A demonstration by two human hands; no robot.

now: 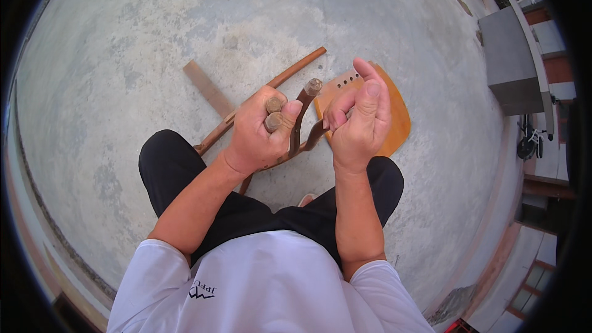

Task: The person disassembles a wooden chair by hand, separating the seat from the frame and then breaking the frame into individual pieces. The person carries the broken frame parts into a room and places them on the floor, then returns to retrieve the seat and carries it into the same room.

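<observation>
My left hand [256, 129] is closed round two wooden rods [274, 105], whose pale round ends show beside the thumb. Just to its right rises a dark brown wooden leg [302, 108] with a worn, rounded tip. My right hand [361, 117] has its index finger and thumb raised, while the other fingers curl round the upper end of a curved wooden bar [317, 134]; its tip is mostly hidden. Between and below the hands, these parts join a wooden chair frame [287, 159]. A long brown rail [299, 66] slants out beyond my left hand.
An orange-brown wooden seat panel [394, 114] lies beyond my right hand, beside a strip with dark holes [346, 80]. A flat board [206, 86] rests at the left on the grey concrete floor [123, 105]. A grey counter-like block [509, 55] stands far right.
</observation>
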